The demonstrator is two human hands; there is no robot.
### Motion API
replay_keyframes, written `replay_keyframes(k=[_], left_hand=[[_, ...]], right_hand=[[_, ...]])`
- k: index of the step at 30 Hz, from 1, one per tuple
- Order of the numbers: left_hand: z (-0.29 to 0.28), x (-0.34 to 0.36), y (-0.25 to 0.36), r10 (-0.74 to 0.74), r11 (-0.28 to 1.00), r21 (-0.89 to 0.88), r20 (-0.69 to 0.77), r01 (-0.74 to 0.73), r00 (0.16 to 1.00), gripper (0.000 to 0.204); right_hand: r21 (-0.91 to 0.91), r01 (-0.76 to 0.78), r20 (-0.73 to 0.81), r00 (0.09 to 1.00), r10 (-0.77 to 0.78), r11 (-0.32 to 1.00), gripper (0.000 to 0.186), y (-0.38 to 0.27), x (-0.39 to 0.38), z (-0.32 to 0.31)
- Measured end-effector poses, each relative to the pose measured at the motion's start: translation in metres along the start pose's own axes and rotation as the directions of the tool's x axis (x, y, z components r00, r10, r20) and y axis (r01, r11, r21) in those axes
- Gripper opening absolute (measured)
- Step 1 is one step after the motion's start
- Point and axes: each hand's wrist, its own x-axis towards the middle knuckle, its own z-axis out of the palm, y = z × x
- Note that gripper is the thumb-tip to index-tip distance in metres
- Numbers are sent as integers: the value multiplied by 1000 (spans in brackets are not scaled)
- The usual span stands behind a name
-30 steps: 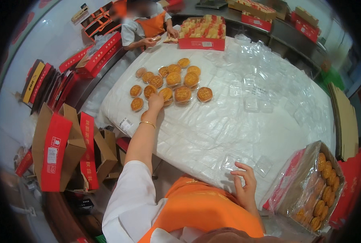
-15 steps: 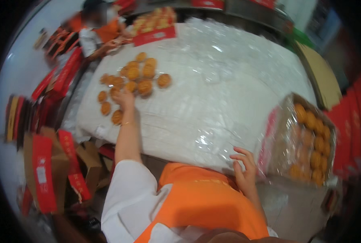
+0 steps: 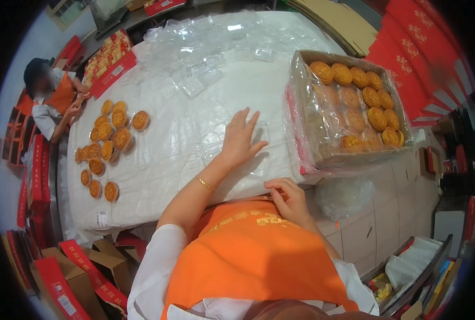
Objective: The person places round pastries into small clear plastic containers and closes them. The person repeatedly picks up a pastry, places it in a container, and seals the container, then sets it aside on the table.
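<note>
My left hand [image 3: 241, 140] is open over the white-covered table, its fingers spread above a clear plastic tray [image 3: 260, 164]. At the table's front edge my right hand [image 3: 289, 200] hangs with fingers loosely bent and apart, nothing visible in it. Several mooncakes [image 3: 109, 191], golden brown with patterned tops and seemingly in clear plastic cups, stand grouped on the left of the table. To the right of my hands, an open cardboard box [image 3: 322, 159] lined with clear film holds rows of mooncakes [image 3: 377, 118].
Many clear plastic trays [image 3: 195, 45] cover the table's far side. A red box of small wrapped packs [image 3: 109, 58] stands at the far left, beside a person in an orange apron [image 3: 61, 101]. Red cartons [image 3: 408, 53] are stacked at right. Cardboard boxes [image 3: 77, 277] stand at lower left.
My left hand has come away from the mooncakes at left and moved right, now over the tray. The view has turned right, bringing the cardboard box closer to the middle.
</note>
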Motion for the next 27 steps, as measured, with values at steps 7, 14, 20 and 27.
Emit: replay_keyframes(k=[7, 14, 20, 27], left_hand=[[23, 26, -12, -47, 998, -26, 388, 61, 921, 73], [-19, -4, -13, -340, 681, -660, 99, 317, 935, 63], [-64, -8, 13, -260, -425, -853, 434, 301, 862, 76], [-83, -21, 36, -129, -711, -666, 437, 224, 890, 75]], right_hand=[[-210, 184, 40, 983, -180, 960, 20, -25, 16, -26], [-720, 95, -311, 841, -442, 687, 22, -51, 62, -188], [-969, -182, -169, 981, 92, 166, 72, 5, 111, -308], [-954, -232, -248, 967, -63, 191, 74, -25, 111, -278]])
